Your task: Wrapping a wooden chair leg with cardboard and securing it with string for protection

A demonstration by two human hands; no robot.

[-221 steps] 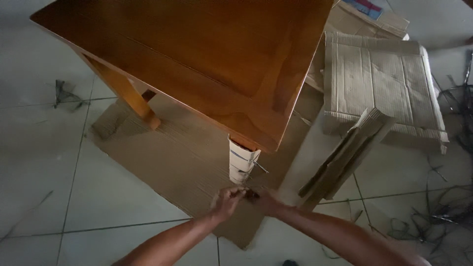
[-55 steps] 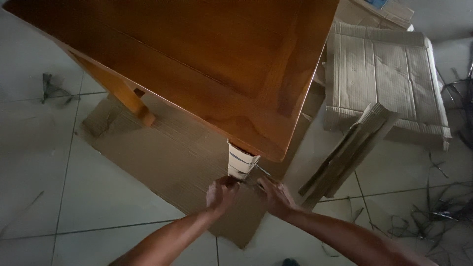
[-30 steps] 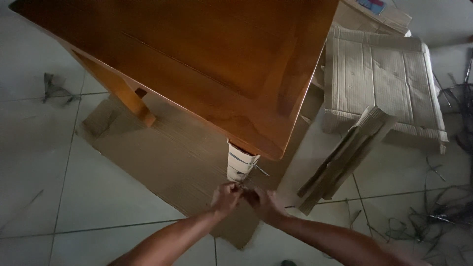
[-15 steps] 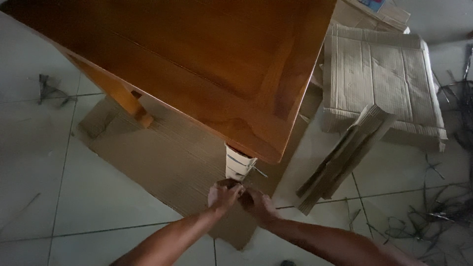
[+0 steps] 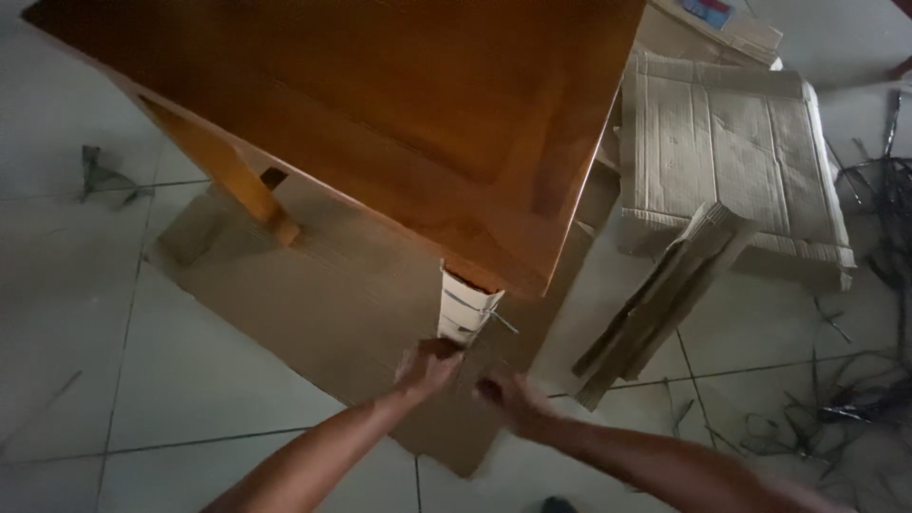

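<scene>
A brown wooden table [image 5: 380, 114] stands on a flat cardboard sheet [image 5: 313, 313] on the tiled floor. Its near leg [image 5: 465, 309] is wrapped in pale cardboard tied with thin straps. My left hand [image 5: 427, 366] grips the bottom of that wrapped leg, fingers curled around it. My right hand [image 5: 502, 399] is just to the right and lower, over the cardboard sheet, fingers closed; whether it pinches a strap end I cannot tell. A bare wooden leg [image 5: 237, 185] shows further left.
A flattened cardboard box [image 5: 731, 152] lies at the upper right, with a folded cardboard bundle [image 5: 665, 294] leaning in front of it. Loose dark strapping scraps [image 5: 855, 399] litter the floor on the right, and a small scrap [image 5: 100, 171] lies at the far left.
My right hand has drawn away from the left, down and to the right. My left hand stays at the foot of the wrapped leg.
</scene>
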